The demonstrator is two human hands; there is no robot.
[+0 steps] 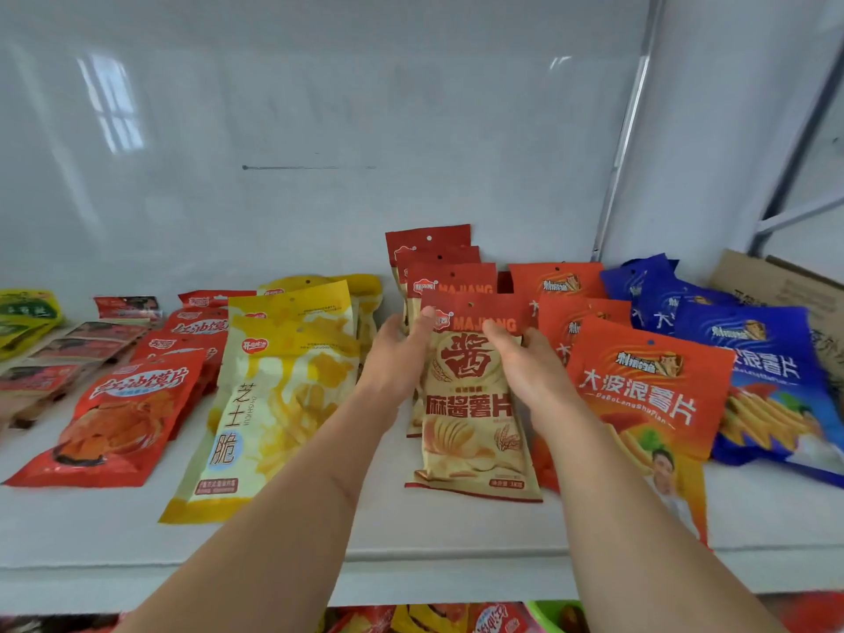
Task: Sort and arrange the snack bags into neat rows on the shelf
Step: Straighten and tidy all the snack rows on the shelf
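A white shelf [319,532] carries snack bags in rows running front to back. In the middle row the front beige and red sesame-chip bag [472,431] leans against several matching bags [434,251] behind it. My left hand [396,354] holds this front bag's upper left edge, thumb on its red top. On the upper right edge, my right hand [525,365] holds the same bag with its thumb on the front. Yellow cheese-crisp bags [283,404] lie to the left and orange wave-chip bags [639,395] to the right.
Red chili-slice bags [128,413], flat dark red packs [68,349] and a green bag [23,317] fill the left end. Blue chip bags [767,367] and a cardboard box [776,285] sit at the right. A white back wall stands behind; more snacks [456,619] lie on the shelf below.
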